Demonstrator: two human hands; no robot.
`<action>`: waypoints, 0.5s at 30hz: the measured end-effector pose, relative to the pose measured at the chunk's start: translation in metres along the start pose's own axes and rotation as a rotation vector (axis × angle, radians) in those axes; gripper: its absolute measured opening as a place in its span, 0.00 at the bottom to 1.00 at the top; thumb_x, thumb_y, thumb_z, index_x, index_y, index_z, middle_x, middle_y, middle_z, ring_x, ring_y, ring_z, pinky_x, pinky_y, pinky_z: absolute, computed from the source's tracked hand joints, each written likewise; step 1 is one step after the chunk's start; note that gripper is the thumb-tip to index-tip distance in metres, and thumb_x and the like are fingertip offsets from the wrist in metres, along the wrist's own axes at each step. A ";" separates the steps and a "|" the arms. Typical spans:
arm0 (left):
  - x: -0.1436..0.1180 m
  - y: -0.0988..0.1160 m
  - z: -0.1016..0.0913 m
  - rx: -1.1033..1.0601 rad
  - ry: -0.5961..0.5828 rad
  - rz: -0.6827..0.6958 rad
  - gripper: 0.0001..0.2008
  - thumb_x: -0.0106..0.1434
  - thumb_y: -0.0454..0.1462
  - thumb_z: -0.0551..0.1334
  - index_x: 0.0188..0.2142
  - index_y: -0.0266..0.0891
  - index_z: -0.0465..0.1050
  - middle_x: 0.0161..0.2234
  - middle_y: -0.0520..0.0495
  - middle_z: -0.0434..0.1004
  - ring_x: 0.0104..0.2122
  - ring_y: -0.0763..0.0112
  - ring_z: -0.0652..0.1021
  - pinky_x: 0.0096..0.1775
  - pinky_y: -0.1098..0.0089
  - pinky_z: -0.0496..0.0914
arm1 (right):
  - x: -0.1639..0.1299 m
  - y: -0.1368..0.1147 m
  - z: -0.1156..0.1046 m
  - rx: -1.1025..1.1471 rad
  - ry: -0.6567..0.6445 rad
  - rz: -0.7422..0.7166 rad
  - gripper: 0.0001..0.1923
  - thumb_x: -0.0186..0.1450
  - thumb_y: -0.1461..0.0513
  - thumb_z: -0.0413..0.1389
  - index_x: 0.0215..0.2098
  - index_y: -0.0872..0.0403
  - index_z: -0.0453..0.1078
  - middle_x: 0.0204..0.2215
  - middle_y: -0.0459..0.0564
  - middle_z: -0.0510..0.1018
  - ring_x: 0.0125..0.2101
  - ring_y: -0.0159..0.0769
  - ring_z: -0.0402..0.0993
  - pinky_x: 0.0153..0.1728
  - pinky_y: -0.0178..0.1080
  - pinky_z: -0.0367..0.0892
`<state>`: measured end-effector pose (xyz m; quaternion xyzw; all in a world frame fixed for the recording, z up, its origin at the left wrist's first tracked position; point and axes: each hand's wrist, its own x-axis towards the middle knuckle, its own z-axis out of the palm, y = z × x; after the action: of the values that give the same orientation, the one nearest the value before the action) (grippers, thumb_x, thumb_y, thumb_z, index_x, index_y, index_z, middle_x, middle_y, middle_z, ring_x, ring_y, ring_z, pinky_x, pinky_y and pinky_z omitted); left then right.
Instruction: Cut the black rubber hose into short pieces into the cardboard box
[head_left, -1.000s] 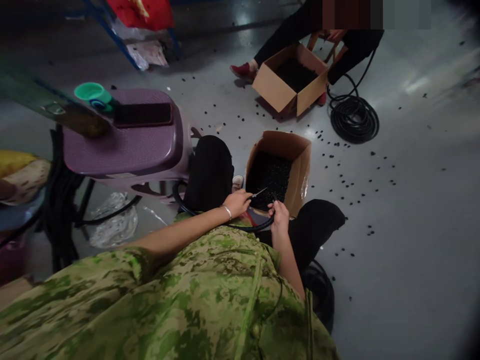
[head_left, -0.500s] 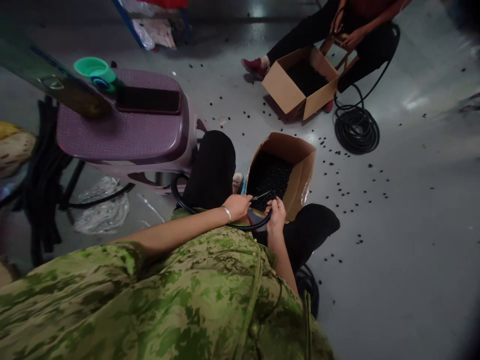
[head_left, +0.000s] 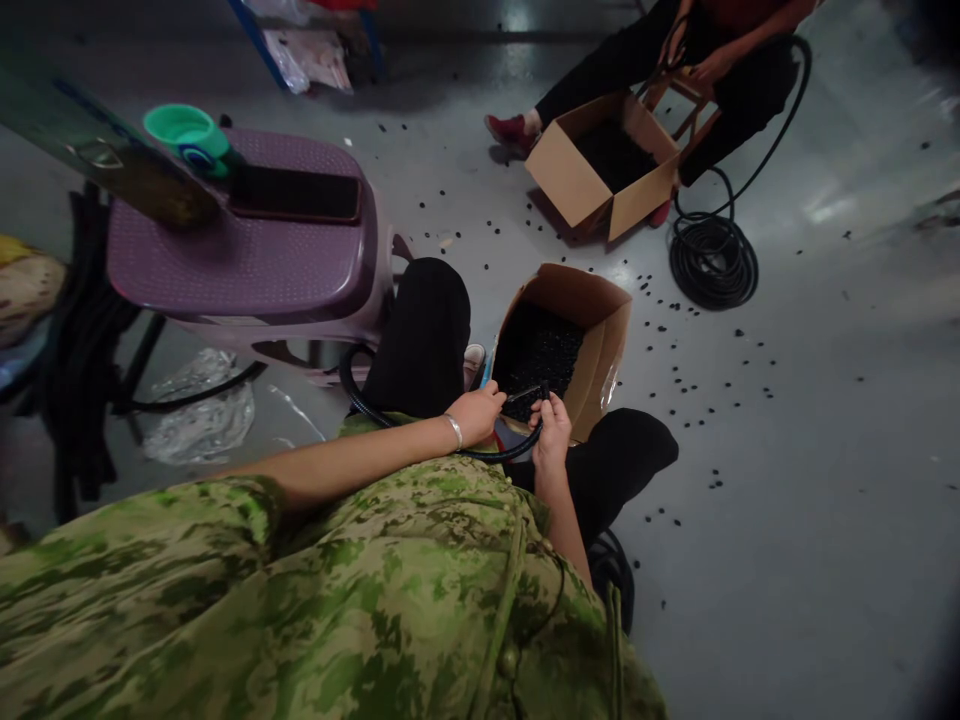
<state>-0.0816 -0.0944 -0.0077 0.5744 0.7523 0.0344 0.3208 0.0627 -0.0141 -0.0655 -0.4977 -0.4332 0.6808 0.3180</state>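
Note:
My left hand (head_left: 478,415) is closed around a slim metal tool (head_left: 520,394). The tool's thin tip points right, toward the hose end; its handle is mostly hidden by my fingers, so the exact kind does not show. My right hand (head_left: 552,425) pinches a black corrugated hose (head_left: 495,456) close to its upright end. From there the hose curves left across my lap, under my left wrist. Both hands are over the near edge of an open cardboard box (head_left: 600,300), which holds many small black pieces (head_left: 541,345).
At left, a purple stool (head_left: 247,265) bears a phone (head_left: 296,194), a green cup-shaped lid (head_left: 184,135) and a large bottle (head_left: 142,170). Opposite, a seated person works over another cardboard box (head_left: 574,185). A hose coil (head_left: 712,262) and scattered black bits lie on the floor.
My hands stay almost in place, with the tool tip still by the hose end. The other person's hose loop has shifted slightly up and right.

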 end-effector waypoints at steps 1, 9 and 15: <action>-0.001 0.001 -0.001 0.005 -0.004 -0.004 0.12 0.64 0.35 0.55 0.47 0.36 0.69 0.44 0.40 0.69 0.38 0.65 0.77 0.39 0.67 0.70 | 0.000 0.000 0.000 -0.007 -0.003 -0.002 0.22 0.58 0.52 0.58 0.46 0.55 0.66 0.26 0.42 0.71 0.18 0.23 0.60 0.19 0.29 0.55; -0.009 0.008 -0.013 0.061 -0.033 -0.022 0.12 0.66 0.33 0.53 0.47 0.33 0.69 0.40 0.38 0.75 0.38 0.61 0.78 0.40 0.65 0.70 | -0.001 0.000 0.000 0.000 -0.035 -0.018 0.21 0.58 0.54 0.58 0.46 0.56 0.68 0.25 0.42 0.72 0.19 0.23 0.60 0.20 0.29 0.55; -0.011 0.010 -0.014 0.077 -0.027 0.015 0.11 0.63 0.31 0.55 0.45 0.32 0.69 0.40 0.36 0.76 0.39 0.59 0.79 0.39 0.65 0.71 | 0.000 0.000 -0.005 -0.007 -0.030 -0.022 0.22 0.58 0.54 0.58 0.47 0.56 0.68 0.26 0.42 0.72 0.19 0.23 0.59 0.20 0.29 0.56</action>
<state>-0.0786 -0.0966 0.0126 0.5924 0.7443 -0.0001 0.3084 0.0675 -0.0132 -0.0664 -0.4839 -0.4458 0.6830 0.3173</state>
